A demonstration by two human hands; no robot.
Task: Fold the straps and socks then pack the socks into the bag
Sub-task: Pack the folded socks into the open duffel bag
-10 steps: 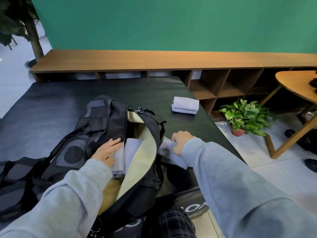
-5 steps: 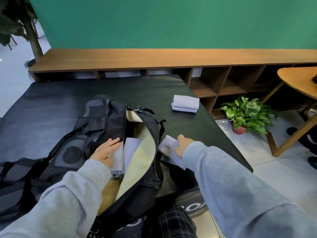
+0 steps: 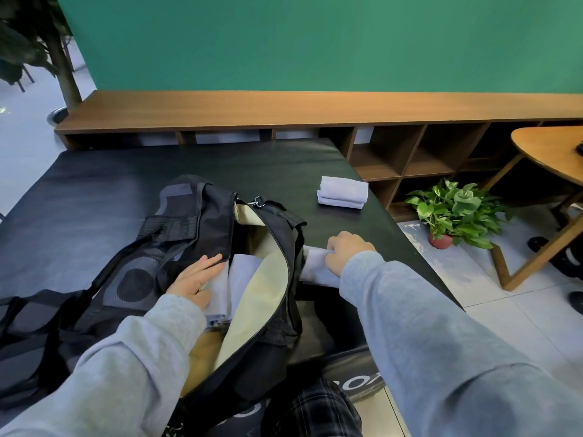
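**Socks half packed, one pair in hand beside the open bag**

We see the black bag (image 3: 195, 234) lying unzipped on the dark padded counter (image 3: 94, 190), its pale lining turned out along the zipper edge. Inside the opening lie folded light-blue socks (image 3: 239, 279). Our left hand (image 3: 197, 277) rests flat on them, fingers straight and relaxed, pressing the cloth down just under the bag's dark flap.

Just outside the bag, at 3 o'clock from its opening, our right hand (image 3: 347, 252) is clenched around another folded pair of socks (image 3: 317, 268), fingers curled over the top edge. This pair touches the bag's outer wall and lies partly under our grey sleeve.

A third folded pair (image 3: 342, 192) sits alone on the counter at about 1 o'clock from the bag, well apart from both hands and near the counter's right edge.

The bag's black straps (image 3: 34, 316) trail toward 9 o'clock, loosely heaped; we cannot tell whether they are folded.

Beyond the counter, at 12 o'clock, runs a low wooden shelf (image 3: 315, 108) against a green wall. A potted plant (image 3: 454, 212) stands on the floor at 3 o'clock.
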